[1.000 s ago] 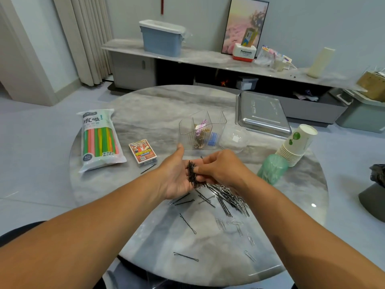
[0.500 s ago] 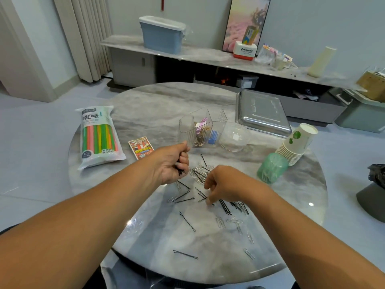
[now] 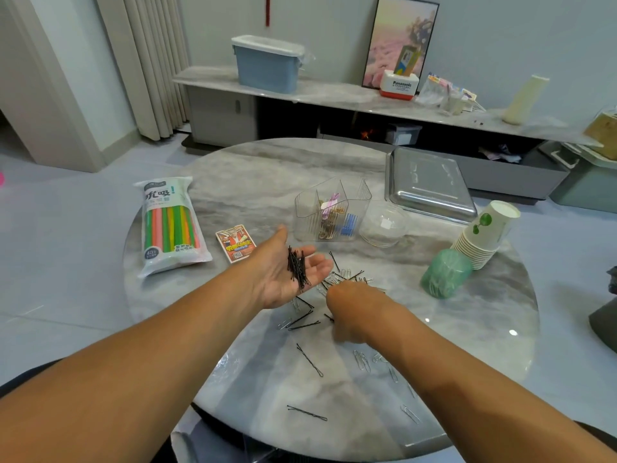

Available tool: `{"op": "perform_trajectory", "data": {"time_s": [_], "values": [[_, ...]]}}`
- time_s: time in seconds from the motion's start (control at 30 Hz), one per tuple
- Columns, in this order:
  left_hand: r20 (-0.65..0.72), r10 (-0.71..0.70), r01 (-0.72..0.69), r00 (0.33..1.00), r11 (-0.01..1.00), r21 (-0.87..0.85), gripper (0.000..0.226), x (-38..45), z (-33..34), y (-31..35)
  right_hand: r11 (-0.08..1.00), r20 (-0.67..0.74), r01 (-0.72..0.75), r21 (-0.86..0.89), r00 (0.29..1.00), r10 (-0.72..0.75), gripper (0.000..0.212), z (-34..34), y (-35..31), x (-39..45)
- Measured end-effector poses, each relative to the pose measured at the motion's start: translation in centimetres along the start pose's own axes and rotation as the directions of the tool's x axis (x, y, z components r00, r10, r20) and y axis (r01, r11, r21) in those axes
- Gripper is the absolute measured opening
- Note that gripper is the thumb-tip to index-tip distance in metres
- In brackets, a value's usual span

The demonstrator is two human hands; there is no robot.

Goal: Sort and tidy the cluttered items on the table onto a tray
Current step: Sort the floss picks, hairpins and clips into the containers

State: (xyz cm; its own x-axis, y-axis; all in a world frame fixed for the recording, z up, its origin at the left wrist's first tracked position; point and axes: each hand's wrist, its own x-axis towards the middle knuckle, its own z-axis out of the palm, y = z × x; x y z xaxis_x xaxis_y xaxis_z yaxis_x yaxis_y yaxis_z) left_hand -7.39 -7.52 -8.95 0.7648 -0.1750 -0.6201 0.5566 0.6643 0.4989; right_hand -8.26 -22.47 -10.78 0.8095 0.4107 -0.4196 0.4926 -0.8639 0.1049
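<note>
1. Both forearms reach in from the bottom edge over the round marble table. Left hand is palm-up, fingers spread flat, above the table just in front of the card pack.
2. Right hand is palm-down, knuckles to camera, low over the loose pile of pins and clips. Its fingertips are hidden, so can't tell if it pinches anything.
3. Clear organiser: divided compartments, centre one holds gold pins plus a pink clip, right one holds blue pins, left one looks bare.
4. Clear dome lid sits just right of the organiser. Steel tray lies at the far right of the table, nothing visible in it.
5. Paper cup stack lies tilted at the right edge; green cup just beside it, upside down.
6. Left hand open: a bundle of black bobby pins lies across the palm, not clamped.
7. Stray bobby pins and paper clips are scattered on the near half of the table.
8. Straw pack lies flat at the left, apart from the hands.
</note>
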Motion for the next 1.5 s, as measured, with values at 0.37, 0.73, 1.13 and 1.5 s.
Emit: {"op": "perform_trajectory", "data": {"time_s": [0.37, 0.73, 1.13, 1.5], "values": [[0.099, -0.038, 0.028, 0.994, 0.994, 0.105, 0.090, -0.2, -0.2, -0.5, 0.394, -0.157, 0.025, 0.919, 0.938, 0.308, 0.025, -4.9, 2.0, -0.8], [0.070, -0.060, 0.052, 0.996, 0.992, 0.112, 0.056, -0.9, 0.8, -0.1, 0.649, -0.619, 0.459, 0.606, 0.785, 0.022, 0.080, -2.8, 1.2, -1.4], [0.383, -0.164, 0.186, 0.909, 0.982, -0.019, 0.031, -2.9, 2.4, 0.0, 0.943, -0.915, 0.313, 0.112, 0.402, -0.025, 0.064, -0.9, -0.4, -0.1], [0.082, 0.070, -0.065, 0.994, 0.996, -0.058, 0.049, -0.1, 2.2, 6.1, 0.464, -0.501, 0.308, 0.831, 0.777, 0.381, 0.050, -4.0, 1.5, -0.8]]}}
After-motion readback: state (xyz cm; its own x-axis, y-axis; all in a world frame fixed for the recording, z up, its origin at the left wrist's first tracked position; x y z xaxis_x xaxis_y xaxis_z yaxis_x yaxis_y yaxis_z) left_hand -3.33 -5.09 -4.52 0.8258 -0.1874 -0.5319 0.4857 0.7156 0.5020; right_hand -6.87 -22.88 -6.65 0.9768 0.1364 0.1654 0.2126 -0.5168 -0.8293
